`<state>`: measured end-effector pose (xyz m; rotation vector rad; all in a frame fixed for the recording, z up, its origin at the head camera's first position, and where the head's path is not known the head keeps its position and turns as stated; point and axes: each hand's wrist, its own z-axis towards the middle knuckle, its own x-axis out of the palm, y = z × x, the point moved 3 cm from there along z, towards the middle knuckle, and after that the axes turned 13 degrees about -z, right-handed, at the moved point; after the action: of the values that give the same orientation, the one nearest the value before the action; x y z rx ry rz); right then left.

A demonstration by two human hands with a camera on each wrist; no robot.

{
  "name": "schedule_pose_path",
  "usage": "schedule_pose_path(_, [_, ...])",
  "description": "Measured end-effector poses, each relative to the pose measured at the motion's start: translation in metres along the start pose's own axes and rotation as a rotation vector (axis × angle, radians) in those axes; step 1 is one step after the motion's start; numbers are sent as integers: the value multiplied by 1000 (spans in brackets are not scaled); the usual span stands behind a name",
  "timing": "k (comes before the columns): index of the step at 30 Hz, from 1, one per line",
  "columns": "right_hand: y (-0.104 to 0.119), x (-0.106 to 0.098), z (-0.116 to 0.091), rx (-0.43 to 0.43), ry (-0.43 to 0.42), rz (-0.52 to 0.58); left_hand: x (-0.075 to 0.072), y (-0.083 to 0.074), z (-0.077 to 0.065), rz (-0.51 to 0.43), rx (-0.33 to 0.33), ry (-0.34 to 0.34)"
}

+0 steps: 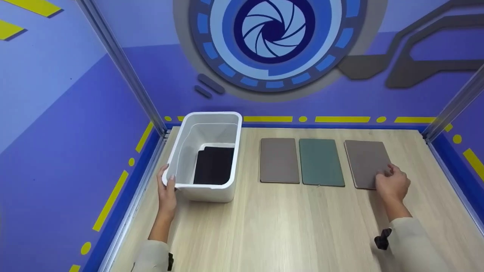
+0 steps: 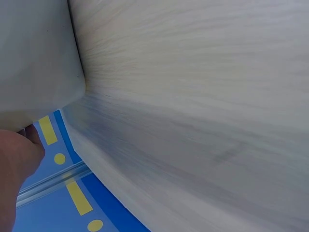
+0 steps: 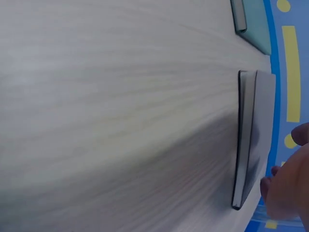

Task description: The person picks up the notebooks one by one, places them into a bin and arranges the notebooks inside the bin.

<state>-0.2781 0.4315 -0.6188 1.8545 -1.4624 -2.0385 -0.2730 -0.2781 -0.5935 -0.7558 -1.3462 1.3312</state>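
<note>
A pale wood counter (image 1: pixel 287 226) carries a white bin (image 1: pixel 208 194), gripped at its near-left corner by the left hand (image 1: pixel 166 193); the right hand (image 1: pixel 394 184), fingers loosely bent, is over the rightmost brown notebook's (image 1: pixel 365 162) right side, contact unclear.

- Bench (image 1: pixel 287 230) of pale wood grain, with a soft sheen of light
- Blue-purple back wall (image 1: pixel 151 79) bearing a large round emblem (image 1: pixel 274 31), its centre like a camera shutter
- Grey angular bands (image 1: pixel 401 60) to the emblem's right
- Yellow dashes (image 1: pixel 267 119) and dots (image 1: pixel 303 119) along the walls' foot
- Metal post (image 1: pixel 124 68) in the left back corner
</note>
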Motion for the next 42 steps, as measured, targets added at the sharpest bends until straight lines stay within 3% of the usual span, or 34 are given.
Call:
schedule_pose_path(9, [-15, -2, 3, 20, 74, -69, -1, -1, -1, 31, -5, 23])
schedule_pose_path(21, [-8, 0, 6, -86, 162, -282, -3, -3, -1, 11, 3, 14])
schedule_pose_path(28, [-5, -9, 16, -94, 227, -359, 0, -3, -1, -24, -46, 31])
schedule_pose_path(34, [-1, -14, 21, -69, 296, -358, -1, -2, 0, -25, -36, 23])
schedule_pose_path(42, [-8, -13, 24, -38, 367, -226, -2, -1, 1, -9, -25, 32])
